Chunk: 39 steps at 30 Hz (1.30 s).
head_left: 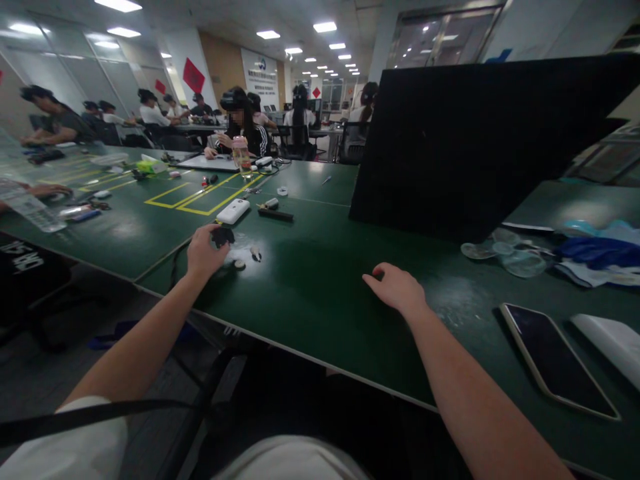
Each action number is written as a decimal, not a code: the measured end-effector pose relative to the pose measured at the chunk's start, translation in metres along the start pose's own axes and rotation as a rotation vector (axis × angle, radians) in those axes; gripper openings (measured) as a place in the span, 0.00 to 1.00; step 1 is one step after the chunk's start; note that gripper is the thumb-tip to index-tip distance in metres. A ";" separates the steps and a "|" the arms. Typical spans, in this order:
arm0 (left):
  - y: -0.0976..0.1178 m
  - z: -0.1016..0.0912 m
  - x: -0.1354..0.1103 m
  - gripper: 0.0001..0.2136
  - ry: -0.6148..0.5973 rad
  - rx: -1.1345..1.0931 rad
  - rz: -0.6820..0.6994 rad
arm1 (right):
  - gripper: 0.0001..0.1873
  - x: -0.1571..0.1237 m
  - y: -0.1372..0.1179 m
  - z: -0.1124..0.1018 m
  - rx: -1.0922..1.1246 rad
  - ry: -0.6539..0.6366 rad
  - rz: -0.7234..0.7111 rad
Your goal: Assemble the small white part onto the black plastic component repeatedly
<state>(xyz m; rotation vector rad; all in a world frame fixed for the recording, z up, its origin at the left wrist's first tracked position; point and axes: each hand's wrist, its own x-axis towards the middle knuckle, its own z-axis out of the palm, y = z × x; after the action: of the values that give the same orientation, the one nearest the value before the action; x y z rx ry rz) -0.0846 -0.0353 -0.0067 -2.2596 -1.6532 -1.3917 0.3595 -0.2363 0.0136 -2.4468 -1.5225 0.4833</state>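
Observation:
My left hand (pixel 204 255) is at the left part of the green table (pixel 300 280), its thumb and fingers closed round a small black object (pixel 223 236) whose kind I cannot make out. Just right of that hand lie a crumpled clear and white piece (pixel 243 253), maybe plastic, and a small round pale part (pixel 239 265). My right hand (pixel 399 288) rests low over the tabletop with nothing visible in it. Its thumb points left, apart from the curled index finger; the other fingers are hidden beneath the hand.
A large black panel (pixel 465 147) stands tilted at the right. A phone (pixel 557 360), a white box (pixel 613 343) and clear plastic pieces (pixel 520 257) lie near my right arm. Beyond my left hand are a white device (pixel 233 211) and a black bar (pixel 276 214). A person (pixel 245 130) sits across the table.

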 end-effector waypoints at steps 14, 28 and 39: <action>0.064 0.069 0.002 0.22 -0.318 -0.389 -0.249 | 0.21 -0.004 -0.003 -0.002 0.007 -0.015 -0.013; 0.283 0.105 -0.090 0.27 -0.955 -0.317 0.517 | 0.40 -0.004 0.021 -0.030 0.539 0.840 0.072; 0.231 0.085 -0.059 0.20 -0.446 -0.646 0.289 | 0.26 -0.021 0.002 -0.029 0.287 0.462 -0.335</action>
<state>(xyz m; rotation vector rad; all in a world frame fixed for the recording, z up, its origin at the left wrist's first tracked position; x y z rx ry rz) 0.1448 -0.1411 0.0100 -3.1967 -0.9362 -1.5928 0.3640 -0.2566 0.0428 -1.8685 -1.4920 0.0564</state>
